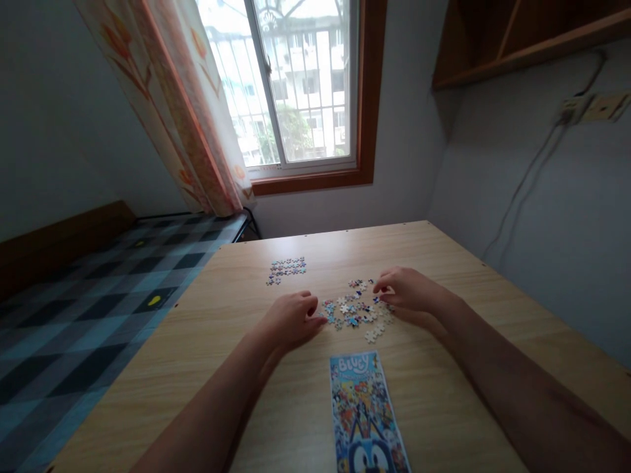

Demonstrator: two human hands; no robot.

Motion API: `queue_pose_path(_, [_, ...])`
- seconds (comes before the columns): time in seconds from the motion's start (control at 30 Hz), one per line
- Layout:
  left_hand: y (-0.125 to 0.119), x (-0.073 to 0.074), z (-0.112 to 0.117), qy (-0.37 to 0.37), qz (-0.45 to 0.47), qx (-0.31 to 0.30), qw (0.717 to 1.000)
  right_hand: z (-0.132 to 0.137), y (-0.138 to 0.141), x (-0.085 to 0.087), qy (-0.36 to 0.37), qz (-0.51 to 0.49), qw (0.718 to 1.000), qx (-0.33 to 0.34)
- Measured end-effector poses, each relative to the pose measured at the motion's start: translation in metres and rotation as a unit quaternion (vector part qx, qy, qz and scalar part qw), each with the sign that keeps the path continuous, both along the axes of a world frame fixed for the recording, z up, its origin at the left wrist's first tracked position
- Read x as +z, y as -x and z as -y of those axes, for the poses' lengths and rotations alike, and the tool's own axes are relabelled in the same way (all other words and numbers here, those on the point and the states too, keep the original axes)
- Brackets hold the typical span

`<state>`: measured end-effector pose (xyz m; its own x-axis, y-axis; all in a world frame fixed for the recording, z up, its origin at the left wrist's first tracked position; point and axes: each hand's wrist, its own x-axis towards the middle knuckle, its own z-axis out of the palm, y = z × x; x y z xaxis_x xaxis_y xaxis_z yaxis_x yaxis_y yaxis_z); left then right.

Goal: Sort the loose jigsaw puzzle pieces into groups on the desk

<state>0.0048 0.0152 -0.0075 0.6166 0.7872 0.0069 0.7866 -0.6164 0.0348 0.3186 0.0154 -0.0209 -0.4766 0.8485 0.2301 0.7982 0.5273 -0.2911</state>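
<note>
Loose jigsaw puzzle pieces [353,321] lie in a scattered patch on the wooden table between my two hands. At the left edge of the patch rests my left hand [294,320], its fingers bent and the thumb apart, with no piece visible in it. On the other side, my right hand [408,288] hovers over the right edge of the pieces, fingers curved with a gap between thumb and forefinger. Nothing shows in that gap. Farther back on the left, a block of puzzle pieces [288,268] sits in neat rows.
A Bluey picture sheet or box lid [365,410] lies near the front of the wooden table [276,420]. A bed with a checked cover [73,335] stands to the left. Behind are a curtain [172,105] and a window [305,98]; a shelf [537,56] hangs at right.
</note>
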Motion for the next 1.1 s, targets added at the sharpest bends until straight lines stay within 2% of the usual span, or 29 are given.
queue_pose_path(0.27, [-0.001, 0.001, 0.003, 0.011, 0.004, -0.012, 1.0, 0.01, 0.017, 0.002, 0.108, -0.045, 0.991, 0.066])
queue_pose_path(0.4, [0.0, -0.001, 0.001, 0.008, 0.01, -0.029, 1.0, 0.012, 0.021, 0.003, 0.122, -0.047, 0.989, 0.074])
queue_pose_path(0.57, [0.0, -0.003, 0.0, 0.001, 0.012, -0.026, 1.0, 0.005, 0.012, 0.002, 0.132, -0.07, 0.986, 0.071])
queue_pose_path(0.63, [0.001, -0.003, 0.0, 0.002, 0.016, -0.029, 0.999, 0.001, 0.007, 0.001, 0.12, -0.071, 0.989, 0.045])
queue_pose_path(0.77, [0.002, -0.003, -0.001, 0.005, 0.019, -0.04, 0.999, -0.004, 0.0, -0.006, 0.064, -0.036, 0.995, -0.062])
queue_pose_path(0.87, [0.002, -0.004, -0.001, 0.0, 0.024, -0.046, 0.999, -0.004, 0.001, -0.008, 0.03, -0.033, 0.995, -0.089])
queue_pose_path(0.97, [0.001, -0.004, -0.001, -0.006, 0.019, -0.046, 0.999, 0.001, 0.008, -0.003, 0.027, -0.035, 0.997, -0.069])
queue_pose_path(1.1, [0.0, -0.005, 0.002, 0.003, -0.012, -0.042, 0.999, 0.011, 0.02, 0.008, 0.091, -0.011, 0.996, 0.011])
